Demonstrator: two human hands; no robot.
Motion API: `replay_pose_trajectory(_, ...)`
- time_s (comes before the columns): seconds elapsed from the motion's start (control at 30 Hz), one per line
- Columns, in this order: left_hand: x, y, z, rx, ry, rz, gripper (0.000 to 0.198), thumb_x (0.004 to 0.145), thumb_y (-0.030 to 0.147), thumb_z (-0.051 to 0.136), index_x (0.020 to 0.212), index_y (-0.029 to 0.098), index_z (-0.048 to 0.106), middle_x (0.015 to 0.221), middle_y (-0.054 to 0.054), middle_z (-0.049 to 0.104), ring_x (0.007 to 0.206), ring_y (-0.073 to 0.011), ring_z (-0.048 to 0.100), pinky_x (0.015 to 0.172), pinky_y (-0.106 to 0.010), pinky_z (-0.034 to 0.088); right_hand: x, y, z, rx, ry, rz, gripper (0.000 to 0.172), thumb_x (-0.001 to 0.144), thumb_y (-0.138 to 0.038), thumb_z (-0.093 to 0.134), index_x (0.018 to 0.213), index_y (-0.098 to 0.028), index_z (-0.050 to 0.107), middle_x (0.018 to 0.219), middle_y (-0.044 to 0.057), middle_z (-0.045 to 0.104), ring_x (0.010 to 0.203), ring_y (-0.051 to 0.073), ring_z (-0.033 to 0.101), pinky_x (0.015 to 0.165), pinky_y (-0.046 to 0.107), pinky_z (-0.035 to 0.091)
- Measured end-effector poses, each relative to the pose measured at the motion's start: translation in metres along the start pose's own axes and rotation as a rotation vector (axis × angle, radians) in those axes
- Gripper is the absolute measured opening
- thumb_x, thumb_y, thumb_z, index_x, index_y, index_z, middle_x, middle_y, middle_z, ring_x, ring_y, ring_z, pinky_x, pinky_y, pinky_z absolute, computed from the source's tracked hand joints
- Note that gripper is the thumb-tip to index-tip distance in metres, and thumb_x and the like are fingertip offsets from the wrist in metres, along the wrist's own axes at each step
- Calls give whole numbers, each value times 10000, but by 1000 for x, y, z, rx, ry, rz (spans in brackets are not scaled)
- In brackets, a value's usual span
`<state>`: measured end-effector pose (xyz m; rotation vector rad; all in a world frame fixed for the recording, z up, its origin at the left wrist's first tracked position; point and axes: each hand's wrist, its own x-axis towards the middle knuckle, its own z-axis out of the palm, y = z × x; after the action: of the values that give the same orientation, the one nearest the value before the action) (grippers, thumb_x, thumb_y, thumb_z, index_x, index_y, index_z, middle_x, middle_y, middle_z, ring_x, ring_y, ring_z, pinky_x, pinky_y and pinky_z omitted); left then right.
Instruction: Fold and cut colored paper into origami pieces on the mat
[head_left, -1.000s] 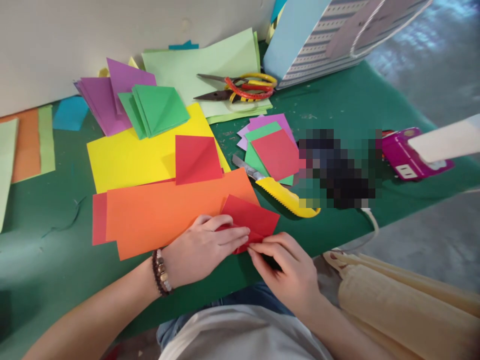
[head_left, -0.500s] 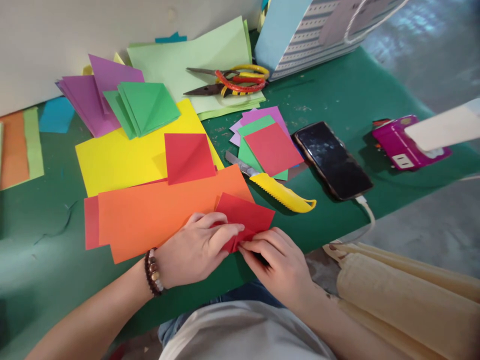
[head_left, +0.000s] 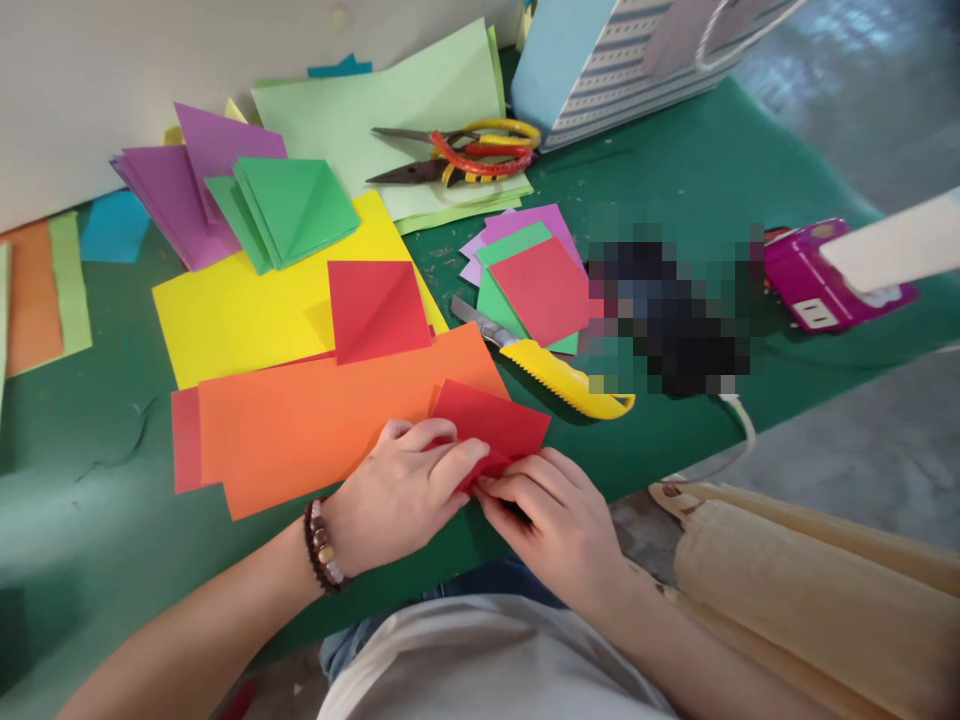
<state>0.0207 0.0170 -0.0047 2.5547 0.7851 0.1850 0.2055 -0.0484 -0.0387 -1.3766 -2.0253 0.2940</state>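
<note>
A piece of red paper lies at the near edge of the table, partly over an orange sheet. My left hand, bent at the fingers, presses on the red paper from the left. From the right, my right hand pinches its near edge between thumb and fingers. The part of the paper under my fingertips is hidden. Just behind sits a creased red square on a yellow sheet. A yellow-handled craft knife with its blade out lies to the right of my hands.
Folded green papers and purple papers stand at the back left. Scissors and pliers rest on pale green sheets. Small coloured squares lie near a blurred-out dark object with a cable. A paper bag and magenta box stand right.
My hands stay on the red paper, with the fingers shifting only slightly along its near edge. The view has moved a little.
</note>
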Motion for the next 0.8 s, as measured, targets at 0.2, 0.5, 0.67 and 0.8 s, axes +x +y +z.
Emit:
replay_pose_trajectory(0.2,-1,0,-4,-70,-35,-7,442,864,110,459,1302,145,416,1142,-88,610,1173,-246,466,876,-398,400,0,0,1,-6,11,9,123,811,-87,647,768,-188,592,709,27,624,689,158,518,637,299,417)
replay_pose_trajectory(0.5,-2,-2,-2,-34,-34,-2,411,887,67,408,1291,139,437,1148,-92,615,1177,-240,470,868,-382,402,0,-10,7,-53,-18,-7,132,859,-158,626,733,-194,607,692,12,636,676,157,502,620,322,331)
replay_pose_trajectory(0.67,-2,-2,-2,-1,-28,13,413,886,53,390,1289,131,443,1147,-95,630,1162,-236,485,838,-376,399,-3,-1,-5,78,29,14,104,846,-132,643,917,-203,668,791,21,661,736,151,559,669,312,387)
replay_pose_trajectory(0.8,-2,-2,-1,19,-13,11,381,906,85,416,1281,138,448,1156,-83,644,1156,-230,494,816,-380,394,-8,14,-17,-23,60,78,154,829,-129,658,965,-201,672,826,34,657,759,162,581,686,320,414)
